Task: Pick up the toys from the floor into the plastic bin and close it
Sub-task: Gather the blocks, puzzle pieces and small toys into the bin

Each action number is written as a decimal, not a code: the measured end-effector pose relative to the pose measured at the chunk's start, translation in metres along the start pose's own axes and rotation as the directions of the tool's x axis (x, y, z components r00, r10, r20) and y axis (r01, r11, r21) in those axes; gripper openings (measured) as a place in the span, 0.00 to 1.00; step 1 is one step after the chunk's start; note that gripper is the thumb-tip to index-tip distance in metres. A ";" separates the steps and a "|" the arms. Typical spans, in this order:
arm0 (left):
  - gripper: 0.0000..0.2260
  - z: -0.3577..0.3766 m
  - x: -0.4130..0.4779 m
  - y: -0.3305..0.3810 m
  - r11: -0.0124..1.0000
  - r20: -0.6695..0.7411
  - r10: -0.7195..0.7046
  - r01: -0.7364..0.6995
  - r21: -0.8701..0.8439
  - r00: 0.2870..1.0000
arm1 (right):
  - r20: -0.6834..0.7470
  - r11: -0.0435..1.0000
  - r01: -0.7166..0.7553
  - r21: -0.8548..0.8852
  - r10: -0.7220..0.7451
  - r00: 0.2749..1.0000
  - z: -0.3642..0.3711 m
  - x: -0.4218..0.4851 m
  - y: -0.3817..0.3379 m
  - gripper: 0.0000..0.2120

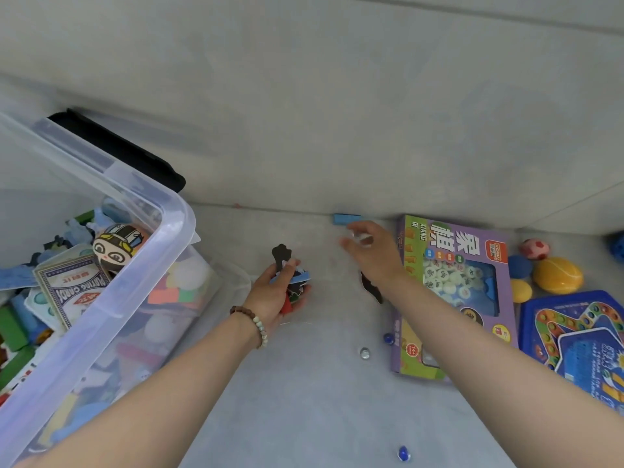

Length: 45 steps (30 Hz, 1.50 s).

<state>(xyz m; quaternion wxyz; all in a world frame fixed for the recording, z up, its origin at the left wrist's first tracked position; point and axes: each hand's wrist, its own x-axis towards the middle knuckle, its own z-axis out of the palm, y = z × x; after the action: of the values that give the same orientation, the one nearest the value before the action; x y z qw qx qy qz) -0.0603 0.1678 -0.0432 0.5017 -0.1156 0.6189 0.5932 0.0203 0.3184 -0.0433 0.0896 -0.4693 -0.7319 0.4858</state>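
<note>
My left arm (169, 383) stretches out; its left hand (280, 293) grips foam toy pieces (282, 256) beside the open plastic bin (169, 211). My right hand (369, 249) nears a blue block (346, 219) on the floor, fingers too blurry to tell. Next, I pinch it.

One plastic bin (175, 211), two boxed games (452, 298) (574, 339), three marbles (388, 338) (364, 352) (403, 453) on floor (304, 393), two hands (280, 292) (371, 251)

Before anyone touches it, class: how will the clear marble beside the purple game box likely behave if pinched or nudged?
The clear marble looks round and glossy, so a nudge would probably send it rolling across the flat grey floor. Being small and shiny, it may slip when pinched. It looks hard, probably heavy for its size.
</note>
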 end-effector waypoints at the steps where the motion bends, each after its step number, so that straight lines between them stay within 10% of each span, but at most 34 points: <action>1: 0.06 0.000 0.000 0.000 1.000 -0.001 0.005 -0.005 0.016 1.000 | -0.017 0.997 0.013 -0.074 -0.015 1.000 -0.003 0.008 0.004 0.16; 14: 0.08 -0.003 -0.001 0.000 0.996 0.024 -0.023 0.021 0.081 0.999 | 0.012 0.843 0.122 -0.524 -0.136 0.991 0.013 0.037 0.008 0.21; 24: 0.10 -0.006 -0.003 0.000 0.983 0.010 0.023 -0.025 0.184 1.000 | 0.138 0.811 0.295 -0.506 -0.261 0.955 0.010 0.028 0.011 0.10; 30: 0.16 -0.005 -0.007 0.005 0.961 0.000 0.107 -0.103 0.258 0.994 | 0.229 0.985 0.173 0.025 -0.174 0.958 0.012 -0.007 -0.009 0.10; 36: 0.12 0.006 -0.009 0.007 0.938 0.047 0.074 -0.086 0.335 0.996 | 0.348 0.982 0.045 0.183 -0.108 0.931 0.006 -0.034 0.000 0.14; 42: 0.07 0.009 -0.008 0.008 0.954 0.041 0.020 -0.032 0.298 0.999 | 0.300 0.973 0.190 -0.133 -0.143 0.943 -0.051 -0.008 0.010 0.15; 45: 0.09 0.009 -0.007 0.008 0.950 0.036 0.027 -0.036 0.310 0.999 | 0.271 0.800 0.338 -0.495 -0.227 0.935 -0.071 0.016 0.015 0.22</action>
<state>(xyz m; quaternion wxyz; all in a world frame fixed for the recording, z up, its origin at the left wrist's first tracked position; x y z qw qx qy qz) -0.0581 0.1746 -0.0306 0.5137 -0.0161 0.6984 0.4981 0.0624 0.3771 -0.0243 -0.0460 -0.3100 -0.9049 0.2880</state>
